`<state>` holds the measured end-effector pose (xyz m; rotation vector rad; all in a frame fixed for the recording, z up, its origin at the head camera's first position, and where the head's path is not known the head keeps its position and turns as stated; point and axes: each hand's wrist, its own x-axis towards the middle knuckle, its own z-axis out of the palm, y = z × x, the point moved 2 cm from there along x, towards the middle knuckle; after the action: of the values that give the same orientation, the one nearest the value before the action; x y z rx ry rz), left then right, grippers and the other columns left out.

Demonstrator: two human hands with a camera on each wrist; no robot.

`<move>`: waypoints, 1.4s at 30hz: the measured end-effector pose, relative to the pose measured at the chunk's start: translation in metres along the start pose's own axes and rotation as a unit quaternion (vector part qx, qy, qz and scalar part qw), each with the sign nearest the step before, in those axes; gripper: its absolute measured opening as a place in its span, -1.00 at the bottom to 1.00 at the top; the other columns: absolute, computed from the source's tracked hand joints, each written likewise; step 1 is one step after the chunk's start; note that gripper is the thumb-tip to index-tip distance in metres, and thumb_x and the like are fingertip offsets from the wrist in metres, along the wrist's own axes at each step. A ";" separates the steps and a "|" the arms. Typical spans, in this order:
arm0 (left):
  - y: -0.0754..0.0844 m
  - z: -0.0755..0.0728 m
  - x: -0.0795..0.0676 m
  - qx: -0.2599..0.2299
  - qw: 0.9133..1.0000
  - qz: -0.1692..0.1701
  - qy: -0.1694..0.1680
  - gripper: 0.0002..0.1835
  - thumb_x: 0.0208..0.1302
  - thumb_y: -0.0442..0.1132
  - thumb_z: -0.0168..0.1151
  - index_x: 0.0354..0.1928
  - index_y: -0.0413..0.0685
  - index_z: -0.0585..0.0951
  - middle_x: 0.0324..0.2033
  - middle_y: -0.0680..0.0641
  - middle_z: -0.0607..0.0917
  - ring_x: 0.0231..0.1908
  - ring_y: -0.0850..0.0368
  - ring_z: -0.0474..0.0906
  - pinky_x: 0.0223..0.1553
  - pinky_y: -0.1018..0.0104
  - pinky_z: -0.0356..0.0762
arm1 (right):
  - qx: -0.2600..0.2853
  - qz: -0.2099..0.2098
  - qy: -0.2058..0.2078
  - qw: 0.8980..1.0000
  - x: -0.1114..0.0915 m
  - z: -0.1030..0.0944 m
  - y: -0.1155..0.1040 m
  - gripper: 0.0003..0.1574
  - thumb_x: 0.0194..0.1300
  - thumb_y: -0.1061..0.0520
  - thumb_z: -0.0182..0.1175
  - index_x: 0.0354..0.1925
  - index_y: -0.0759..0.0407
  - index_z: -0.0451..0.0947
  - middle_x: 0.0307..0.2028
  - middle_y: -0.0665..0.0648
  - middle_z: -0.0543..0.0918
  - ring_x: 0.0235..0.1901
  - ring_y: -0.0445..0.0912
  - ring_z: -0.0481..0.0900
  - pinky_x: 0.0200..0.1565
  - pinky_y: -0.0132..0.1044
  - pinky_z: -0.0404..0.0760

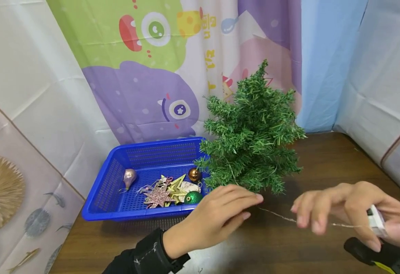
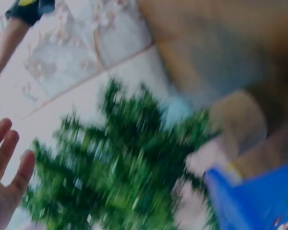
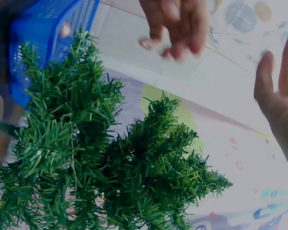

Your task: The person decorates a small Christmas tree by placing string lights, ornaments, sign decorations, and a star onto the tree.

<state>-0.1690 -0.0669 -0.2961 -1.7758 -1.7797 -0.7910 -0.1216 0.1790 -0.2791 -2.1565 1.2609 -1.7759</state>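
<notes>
A small green artificial Christmas tree stands on the table. My right hand holds a small white battery box between thumb and fingers. From it a thin wire light string runs left to the tree's lower front branches, and a stretch of it lies on the foliage. My left hand hovers palm down before those branches, its fingers nearly straight and close to the wire. In the left wrist view, the left hand has its fingers spread.
Left of the tree sits a blue plastic basket. Inside lie a pink glitter star, a gold star, a green ball, a brown ball and a pink drop ornament. A cartoon curtain hangs behind.
</notes>
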 end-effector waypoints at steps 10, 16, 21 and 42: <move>-0.037 -0.040 0.055 0.205 0.974 -0.072 0.057 -0.79 0.31 -0.35 0.14 -0.11 -0.03 0.69 -0.14 0.02 0.68 -0.09 0.10 0.52 -0.20 0.26 0.36 | 0.016 0.039 -0.015 0.999 -0.002 0.005 0.004 -0.53 0.41 0.02 -0.28 -0.51 0.14 0.42 -0.09 0.31 0.57 -0.02 0.25 0.46 0.07 0.24 0.32; -0.050 -0.019 0.080 0.324 0.938 -0.095 -0.077 -0.75 0.31 -0.21 0.20 0.01 0.05 0.65 -0.02 0.04 0.63 -0.04 0.08 0.47 -0.17 0.21 0.34 | -0.009 0.067 0.000 0.998 -0.002 0.003 0.001 -0.54 0.38 0.04 -0.31 -0.47 0.17 0.42 -0.12 0.30 0.56 -0.02 0.23 0.46 0.07 0.24 0.34; -0.059 -0.003 0.090 0.391 0.902 -0.098 -0.154 -0.75 0.36 -0.28 0.13 0.00 0.16 0.65 -0.16 0.10 0.65 -0.23 0.10 0.45 -0.29 0.27 0.25 | -0.013 0.078 0.011 0.997 -0.005 0.002 0.001 -0.52 0.38 0.03 -0.32 -0.50 0.18 0.43 -0.10 0.29 0.57 0.01 0.23 0.46 0.06 0.24 0.35; -0.081 -0.022 0.070 0.276 0.942 -0.092 -0.166 -0.59 0.05 -0.53 0.22 -0.13 0.08 0.73 -0.21 0.07 0.71 -0.11 0.00 0.46 -0.28 0.31 0.52 | 0.140 -0.039 0.071 0.987 -0.007 -0.041 -0.014 -0.65 0.32 0.05 -0.27 -0.34 0.20 0.39 0.02 0.31 0.42 0.08 0.18 0.34 0.13 0.11 0.28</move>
<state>-0.2524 -0.0314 -0.2354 -1.4301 -2.1387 -0.0223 -0.1490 0.2098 -0.2640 -1.9791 0.8965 -2.0286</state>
